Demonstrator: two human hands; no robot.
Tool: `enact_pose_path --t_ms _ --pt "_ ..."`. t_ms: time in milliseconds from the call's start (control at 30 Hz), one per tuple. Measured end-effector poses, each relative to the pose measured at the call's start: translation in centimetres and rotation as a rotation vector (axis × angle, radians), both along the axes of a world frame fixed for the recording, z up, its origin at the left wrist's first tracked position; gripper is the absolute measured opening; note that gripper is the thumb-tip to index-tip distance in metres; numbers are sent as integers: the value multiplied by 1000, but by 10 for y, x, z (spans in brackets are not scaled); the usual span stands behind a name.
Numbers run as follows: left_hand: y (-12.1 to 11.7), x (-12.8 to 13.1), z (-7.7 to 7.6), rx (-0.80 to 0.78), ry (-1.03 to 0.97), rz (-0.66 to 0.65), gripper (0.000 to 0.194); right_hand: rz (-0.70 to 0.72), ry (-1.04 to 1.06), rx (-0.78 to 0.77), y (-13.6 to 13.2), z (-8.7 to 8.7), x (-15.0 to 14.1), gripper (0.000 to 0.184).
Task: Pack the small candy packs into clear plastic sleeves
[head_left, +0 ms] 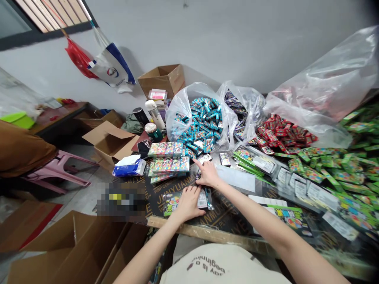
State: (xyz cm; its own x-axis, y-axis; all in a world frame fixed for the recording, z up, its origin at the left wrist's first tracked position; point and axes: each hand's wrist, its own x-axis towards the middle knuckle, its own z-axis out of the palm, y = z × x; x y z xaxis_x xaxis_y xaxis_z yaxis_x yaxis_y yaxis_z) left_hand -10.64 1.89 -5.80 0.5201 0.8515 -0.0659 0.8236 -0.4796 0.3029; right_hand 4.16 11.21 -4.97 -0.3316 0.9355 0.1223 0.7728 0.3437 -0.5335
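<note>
My left hand (189,203) lies flat with fingers stretched out on a green-and-black printed package (170,203), near the table's front edge. Clear plastic shows at the package's right end. Just beyond it, my right hand (208,173) reaches over the table with forefinger and thumb apart. A small dark packet, partly hidden, shows between them; I cannot make out a grip on it. Beside the right forefinger is a stack of multicoloured printed packs (168,163). Small blue packets (204,118) fill a clear plastic bag behind.
Red packets (281,132) and green packets (331,163) are heaped at the right. Flat green-and-black packages (256,159) lie nearer. A blue tissue pack (129,165), a white bottle (154,112) and an open carton (111,144) stand left. More cartons (68,244) are below the table edge.
</note>
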Motion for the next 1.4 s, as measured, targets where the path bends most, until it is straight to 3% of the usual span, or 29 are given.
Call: enact_pose_path --t_ms 100,200,233,300,367,467,533,600,633,700,800,933,1033,1133,1333,1400 --pt "4 -11 3 -62 -107 53 99 54 493 -312 -15 8 28 97" --pt "10 -5 18 -112 -364 104 111 230 943 -736 -38 17 65 83" --pt "11 2 24 -131 -474 109 103 285 1025 -856 -46 19 74 79" --pt "15 21 36 -207 -676 77 70 343 1105 -1023 -60 19 87 74" --pt "17 41 44 -341 -813 6 37 340 1100 -1080 -70 17 92 73" --pt "19 59 44 -543 -940 21 24 208 967 -927 -77 15 95 65" --pt "19 63 38 -648 -1040 177 27 58 803 -589 -82 17 96 64" --pt "19 63 33 -766 -1139 357 33 -16 574 -192 -87 20 94 76" --pt "18 63 32 -814 -1170 415 36 3 452 -40 -90 22 92 83" --pt "16 59 30 -851 -1171 428 40 92 269 122 -94 24 86 85" --pt "13 41 29 -678 -1010 287 49 93 223 185 -95 22 82 72" --pt "12 -3 20 -228 -420 78 103 -22 193 158 -94 11 89 72" --pt "10 -22 10 -93 -147 -9 107 31 112 101 -98 0 89 75" --pt "8 -16 8 -69 -219 -67 105 82 66 86 -104 -3 85 76" --pt "10 7 15 -86 -359 -188 103 208 93 75 -107 11 94 70" --pt "13 10 16 -89 -395 -194 100 143 91 110 -104 13 104 69"
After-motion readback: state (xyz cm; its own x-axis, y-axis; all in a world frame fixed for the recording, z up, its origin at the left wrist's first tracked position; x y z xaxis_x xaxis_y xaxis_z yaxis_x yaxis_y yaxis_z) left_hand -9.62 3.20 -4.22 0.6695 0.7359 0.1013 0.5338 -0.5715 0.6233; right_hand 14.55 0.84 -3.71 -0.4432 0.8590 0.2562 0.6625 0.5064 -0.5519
